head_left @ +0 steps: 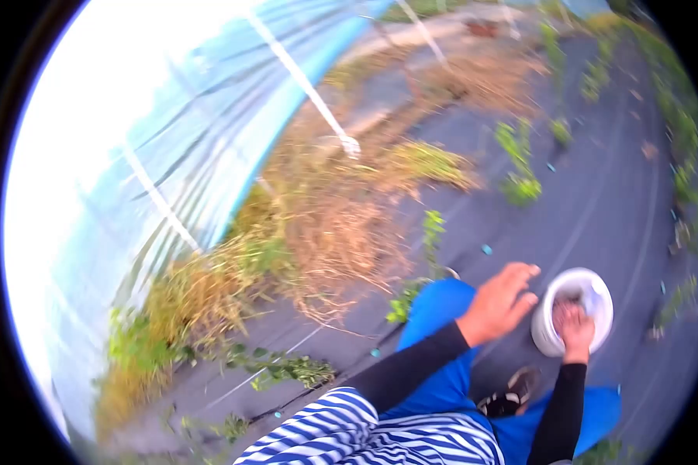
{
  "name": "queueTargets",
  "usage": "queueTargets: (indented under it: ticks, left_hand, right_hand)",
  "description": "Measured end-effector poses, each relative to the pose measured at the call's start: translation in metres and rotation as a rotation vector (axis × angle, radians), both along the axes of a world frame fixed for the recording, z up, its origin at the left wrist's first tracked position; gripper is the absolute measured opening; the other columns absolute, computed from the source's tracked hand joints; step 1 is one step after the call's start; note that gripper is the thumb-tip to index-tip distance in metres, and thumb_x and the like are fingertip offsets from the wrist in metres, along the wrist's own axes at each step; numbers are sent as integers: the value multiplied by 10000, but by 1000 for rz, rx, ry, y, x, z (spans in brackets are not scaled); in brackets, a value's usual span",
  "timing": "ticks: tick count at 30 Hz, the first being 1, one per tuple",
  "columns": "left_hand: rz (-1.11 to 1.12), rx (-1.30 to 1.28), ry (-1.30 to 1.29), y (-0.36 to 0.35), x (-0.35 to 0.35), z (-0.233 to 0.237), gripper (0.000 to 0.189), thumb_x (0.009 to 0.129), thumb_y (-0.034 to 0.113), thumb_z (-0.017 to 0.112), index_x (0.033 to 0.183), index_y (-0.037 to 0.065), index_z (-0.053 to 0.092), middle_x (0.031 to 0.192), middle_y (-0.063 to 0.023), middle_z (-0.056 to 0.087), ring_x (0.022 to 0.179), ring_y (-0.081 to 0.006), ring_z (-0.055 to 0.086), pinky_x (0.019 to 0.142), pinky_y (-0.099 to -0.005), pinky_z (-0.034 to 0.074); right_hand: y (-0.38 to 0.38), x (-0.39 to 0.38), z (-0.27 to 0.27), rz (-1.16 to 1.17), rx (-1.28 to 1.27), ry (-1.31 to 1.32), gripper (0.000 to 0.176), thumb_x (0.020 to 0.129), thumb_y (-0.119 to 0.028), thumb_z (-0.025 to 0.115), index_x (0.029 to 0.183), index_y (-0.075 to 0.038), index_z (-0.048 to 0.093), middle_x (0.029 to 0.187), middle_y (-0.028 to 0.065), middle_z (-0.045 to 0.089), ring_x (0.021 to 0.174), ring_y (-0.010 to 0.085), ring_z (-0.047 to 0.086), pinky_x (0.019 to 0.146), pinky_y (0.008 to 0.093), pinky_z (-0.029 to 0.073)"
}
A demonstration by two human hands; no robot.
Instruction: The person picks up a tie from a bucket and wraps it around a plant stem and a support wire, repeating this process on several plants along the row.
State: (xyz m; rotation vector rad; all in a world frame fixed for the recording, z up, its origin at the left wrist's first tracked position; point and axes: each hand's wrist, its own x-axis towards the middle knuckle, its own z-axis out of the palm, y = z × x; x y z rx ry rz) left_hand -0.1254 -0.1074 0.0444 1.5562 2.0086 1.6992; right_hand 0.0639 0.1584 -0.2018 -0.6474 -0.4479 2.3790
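A white bucket (547,335) stands on the dark ground sheet at the right, with reddish-brown material and something pale inside. My right hand (577,335) reaches down into it, its fingertips among the contents; whether they grip anything is hidden. Just left of the bucket, my left hand (498,304) is held in the air over my blue-clad knee, fingers apart and nothing in them.
Green plants (520,186) grow in rows through the dark ground sheet (473,232). Dry grass and straw (341,240) lie at the left, beside a translucent plastic wall with white poles (302,81). A shoe (523,384) is below the bucket.
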Motion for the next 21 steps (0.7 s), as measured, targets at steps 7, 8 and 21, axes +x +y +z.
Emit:
queueTargets:
  ticks: [7, 8, 21]
  left_hand:
    - [404, -212, 181, -31, -60, 3, 326, 834, 222, 587, 1091, 25, 557, 1059, -157, 543, 932, -328, 554, 804, -388, 453]
    - [383, -354, 217, -28, -61, -5, 331, 835, 303, 568, 1021, 32, 612, 1009, -150, 568, 942, -329, 552, 799, -420, 443]
    - [-1187, -696, -26, -58, 69, -21, 182, 728, 310, 606, 812, 177, 697, 756, -77, 658, 824, -255, 628, 872, -489, 361]
  right_hand:
    - [-68, -40, 153, 209, 453, -541, 337, 922, -287, 444, 1100, -22, 550, 853, 47, 596, 727, 145, 572, 665, 284, 496]
    - [-75, -40, 165, 326, 698, -633, 323, 907, -290, 481, 1068, -26, 572, 865, 69, 600, 742, 183, 582, 667, 314, 500]
    - [-196, 47, 254, 1508, 1888, -758, 272, 809, -282, 564, 954, -74, 662, 993, 141, 623, 912, 348, 589, 816, 432, 440]
